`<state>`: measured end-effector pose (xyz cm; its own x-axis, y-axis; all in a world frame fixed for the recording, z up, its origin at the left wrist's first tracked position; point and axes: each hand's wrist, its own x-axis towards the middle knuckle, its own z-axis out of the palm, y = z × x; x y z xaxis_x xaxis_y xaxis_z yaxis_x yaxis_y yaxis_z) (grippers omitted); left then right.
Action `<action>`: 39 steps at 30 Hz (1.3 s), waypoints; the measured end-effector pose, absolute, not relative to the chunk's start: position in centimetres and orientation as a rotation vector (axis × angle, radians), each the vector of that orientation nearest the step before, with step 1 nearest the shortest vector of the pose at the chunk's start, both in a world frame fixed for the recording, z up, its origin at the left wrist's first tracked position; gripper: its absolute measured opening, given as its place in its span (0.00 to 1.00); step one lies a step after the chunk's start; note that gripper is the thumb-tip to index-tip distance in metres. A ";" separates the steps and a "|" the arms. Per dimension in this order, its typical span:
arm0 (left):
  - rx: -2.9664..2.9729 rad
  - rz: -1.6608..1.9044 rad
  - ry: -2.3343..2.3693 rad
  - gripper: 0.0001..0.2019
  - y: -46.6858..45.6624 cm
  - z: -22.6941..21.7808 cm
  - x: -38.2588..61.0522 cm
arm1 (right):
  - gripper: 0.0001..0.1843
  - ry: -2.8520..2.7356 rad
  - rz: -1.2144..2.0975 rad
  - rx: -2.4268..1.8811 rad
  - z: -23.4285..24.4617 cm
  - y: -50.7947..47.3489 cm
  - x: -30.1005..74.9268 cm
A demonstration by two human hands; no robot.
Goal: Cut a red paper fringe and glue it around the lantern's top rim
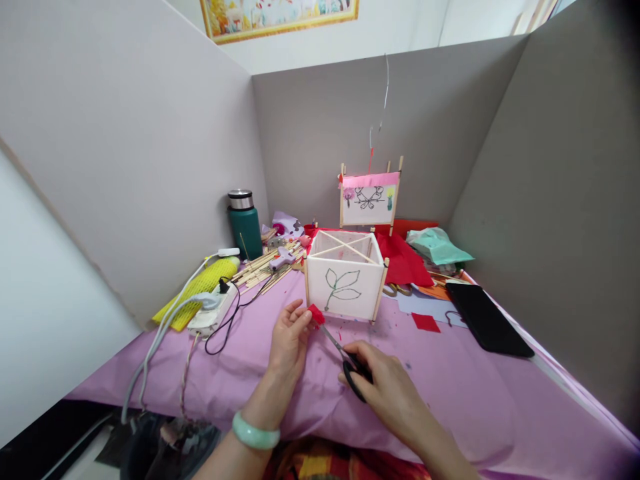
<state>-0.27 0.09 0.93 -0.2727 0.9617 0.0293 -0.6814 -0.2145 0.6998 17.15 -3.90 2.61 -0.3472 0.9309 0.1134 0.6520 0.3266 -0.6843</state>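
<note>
A small scrap of bright red, thin material (316, 315) stands just in front of a box-shaped frame (345, 290), its edges looking ragged. The left hand's (291, 330) grip pinches it between thumb and fingers; a smooth, pale green bangle (255, 432) rings that wrist. The right hand's (383, 377) grip is curled around the black looped handles of metal-bladed scissors (342, 351), whose tips reach the scrap. The frame has wooden corner sticks, crossed slats on top and a white front panel with leaves outlined in green. A flat red square (425, 323) lies to its right on the bench (450, 407), which is draped in creased lilac cloth.

The blade tips are too small to read, so whether they are parted cannot be told. Parts of the handles are hidden by the right hand. Behind the frame, gold-coloured loops (400, 289) are partly covered, and the gilt-edged picture (280, 17) is cut off above.
</note>
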 end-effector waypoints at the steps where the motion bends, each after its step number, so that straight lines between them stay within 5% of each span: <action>1: 0.568 1.753 0.694 0.22 0.1 0.9 -0.3 | 0.13 -2.102 0.741 -1.385 2.6 -3.9 17.1; 39: 0.534 1.772 0.703 0.22 0.0 1.1 -0.2 | 0.12 -2.078 0.709 -1.385 2.5 -3.9 16.9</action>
